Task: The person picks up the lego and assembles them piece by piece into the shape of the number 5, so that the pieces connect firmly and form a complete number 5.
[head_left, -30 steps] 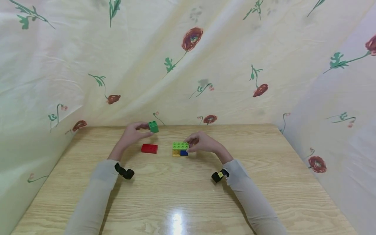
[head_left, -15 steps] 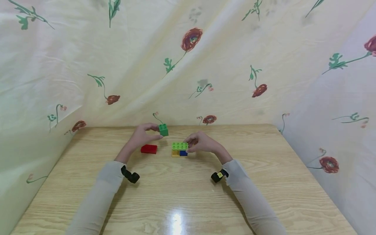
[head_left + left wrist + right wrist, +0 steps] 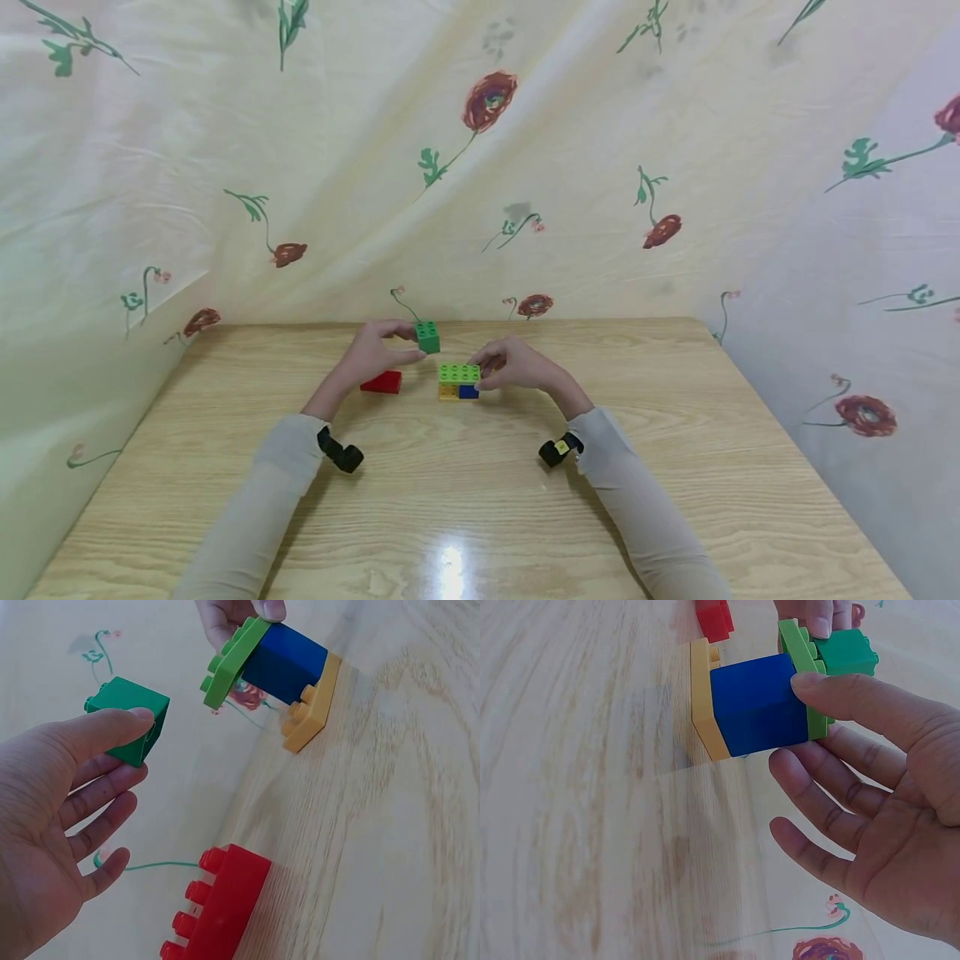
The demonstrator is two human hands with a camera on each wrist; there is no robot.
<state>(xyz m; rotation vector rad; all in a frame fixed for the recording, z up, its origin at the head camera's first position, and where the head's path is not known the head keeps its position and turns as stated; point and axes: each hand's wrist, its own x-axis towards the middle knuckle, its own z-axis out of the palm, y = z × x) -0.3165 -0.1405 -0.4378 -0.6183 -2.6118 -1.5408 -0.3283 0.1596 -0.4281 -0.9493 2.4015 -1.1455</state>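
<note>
My left hand (image 3: 371,354) pinches a dark green block (image 3: 427,337) between thumb and fingers, up off the table and left of a small stack. That stack stands on the table: a flat yellow-orange brick (image 3: 311,712) at the bottom, a blue block (image 3: 754,705) on its right part and a flat light green plate (image 3: 459,372) across the top. With thumb and fingertips my right hand (image 3: 521,365) grips the stack's right end, at the light green plate and the blue block. A red brick (image 3: 229,904) lies on the table below my left hand, partly hidden by it in the head view.
The wooden table (image 3: 465,467) reaches back to a hanging flowered cloth (image 3: 360,167), which also closes off both sides. Each wrist wears a black strap with a small camera, the left camera (image 3: 347,457) and the right camera (image 3: 555,451).
My left hand has carried the dark green block to the right and slightly nearer, closer to the stack, and now covers part of the red brick. The right hand and the stack have stayed put.
</note>
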